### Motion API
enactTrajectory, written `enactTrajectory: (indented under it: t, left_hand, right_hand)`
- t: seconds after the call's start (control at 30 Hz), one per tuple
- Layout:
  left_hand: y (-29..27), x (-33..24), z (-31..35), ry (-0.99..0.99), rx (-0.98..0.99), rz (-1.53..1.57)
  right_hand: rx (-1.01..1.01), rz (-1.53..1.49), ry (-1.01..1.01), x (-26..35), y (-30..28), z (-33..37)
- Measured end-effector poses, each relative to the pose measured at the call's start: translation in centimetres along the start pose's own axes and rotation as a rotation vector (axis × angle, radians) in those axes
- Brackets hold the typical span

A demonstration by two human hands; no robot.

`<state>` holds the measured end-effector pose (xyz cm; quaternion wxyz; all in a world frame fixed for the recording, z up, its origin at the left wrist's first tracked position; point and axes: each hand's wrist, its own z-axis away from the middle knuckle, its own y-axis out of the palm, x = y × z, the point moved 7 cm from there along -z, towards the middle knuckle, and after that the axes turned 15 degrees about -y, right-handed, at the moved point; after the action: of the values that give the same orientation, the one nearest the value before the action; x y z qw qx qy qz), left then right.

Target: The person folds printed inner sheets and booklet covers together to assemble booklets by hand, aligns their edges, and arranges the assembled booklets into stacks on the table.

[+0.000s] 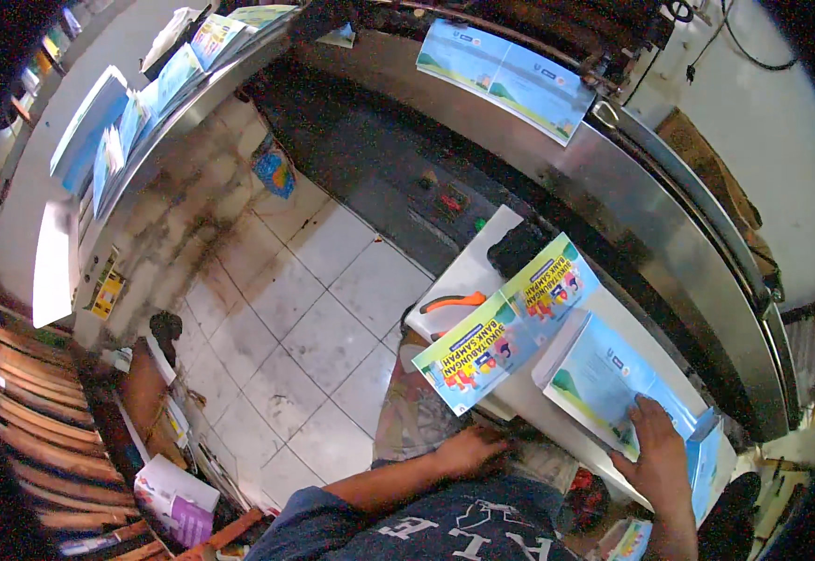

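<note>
My right hand (660, 444) rests on a stack of light-blue printed covers (599, 369) on the white tabletop, its thumb and fingers apart. My left hand (476, 451) is low at the table's near edge, in front of my shirt; its fingers are in shadow and cannot be made out. Between the hands and the far edge lies an unfolded yellow-and-blue printed cover (510, 327) with cartoon figures. An orange-handled tool (454, 301) sits beside it at the left. More blue covers (704, 458) stand by my right wrist.
A long metal machine (519, 131) curves across the far side, with a blue printed sheet (505, 75) on its top. Stacks of blue booklets (99, 131) line a ledge at the far left. Below are a tiled floor (304, 327) and wooden slats (52, 421).
</note>
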<state>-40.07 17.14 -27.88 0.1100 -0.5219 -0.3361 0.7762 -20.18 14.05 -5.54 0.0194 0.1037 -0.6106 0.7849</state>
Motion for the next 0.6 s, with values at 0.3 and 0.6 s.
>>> enactTrajectory:
  t: [0.3,0.6]
  left_hand:
    - [2.1,2.0,0.0,-0.174,0.063,0.261]
    - [4.0,2.7,-1.1,-0.137,0.147,0.015]
  right_hand:
    - [-0.057,-0.003,-0.017,-0.2,0.7,0.4]
    - [-0.145,-0.143,0.199,-2.8,-3.9,3.0]
